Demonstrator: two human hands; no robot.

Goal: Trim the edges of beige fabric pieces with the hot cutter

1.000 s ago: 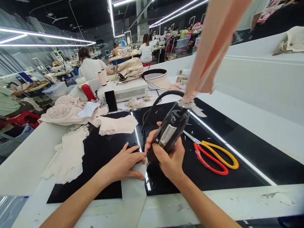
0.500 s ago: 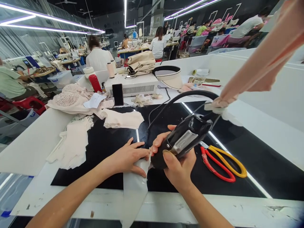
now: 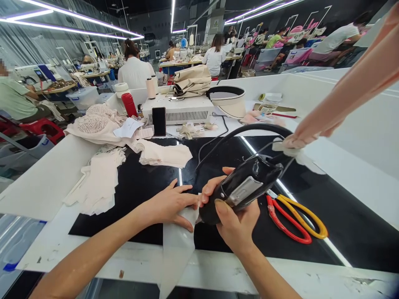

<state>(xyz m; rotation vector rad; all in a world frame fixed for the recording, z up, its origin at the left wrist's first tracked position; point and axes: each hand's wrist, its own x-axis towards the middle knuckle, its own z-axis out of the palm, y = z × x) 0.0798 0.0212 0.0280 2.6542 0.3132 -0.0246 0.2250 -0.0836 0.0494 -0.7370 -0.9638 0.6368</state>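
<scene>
A pale, thin strip of material lies over the front edge of the black mat, its lower end hanging off the table. My left hand presses flat on the strip's upper part, fingers spread. My right hand is wrapped around a black corded handheld power tool, held tilted with its narrow tip at the strip's right edge, close to my left fingertips. A thick black cord runs from the tool's back end, where a hanging pink cloth is tied. What the tip touches is too small to make out.
Red-and-yellow-handled scissors lie right of the tool. Stacked pale fabric pieces and more pieces lie left. Behind are a phone, a white box, a red bottle and a visor. People sit at machines beyond.
The whole view has shifted slightly, so the table appears a little further right. Both hands keep the same hold; the tool's tip shows a bit more clearly at the strip's edge.
</scene>
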